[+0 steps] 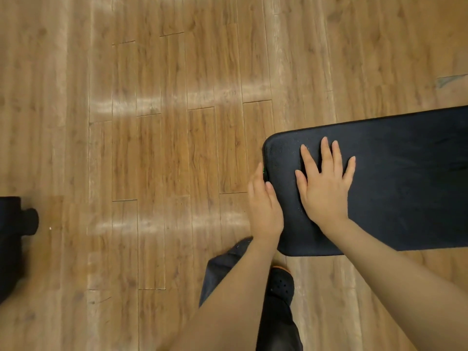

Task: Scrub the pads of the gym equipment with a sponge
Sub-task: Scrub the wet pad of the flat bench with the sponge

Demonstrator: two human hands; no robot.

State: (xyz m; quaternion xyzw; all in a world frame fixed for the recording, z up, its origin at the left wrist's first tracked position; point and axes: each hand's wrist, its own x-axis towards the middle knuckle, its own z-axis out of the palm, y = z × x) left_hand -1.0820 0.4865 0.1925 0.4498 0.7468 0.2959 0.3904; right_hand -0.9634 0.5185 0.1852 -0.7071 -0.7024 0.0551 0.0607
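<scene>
Head view looks straight down at my 2 hands on the black pad, which reaches in from the right edge above the wooden floor. My right hand lies flat on the pad's top near its rounded left end, fingers spread and straight, gripping nothing. My left hand presses against the pad's left edge, thumb on top; a sliver of green, the sponge (mostly hidden), shows between my fingers and the edge, but I cannot tell how I grip it. Below, my dark trousers and 1 black shoe show. A dark object sits at the left edge.
</scene>
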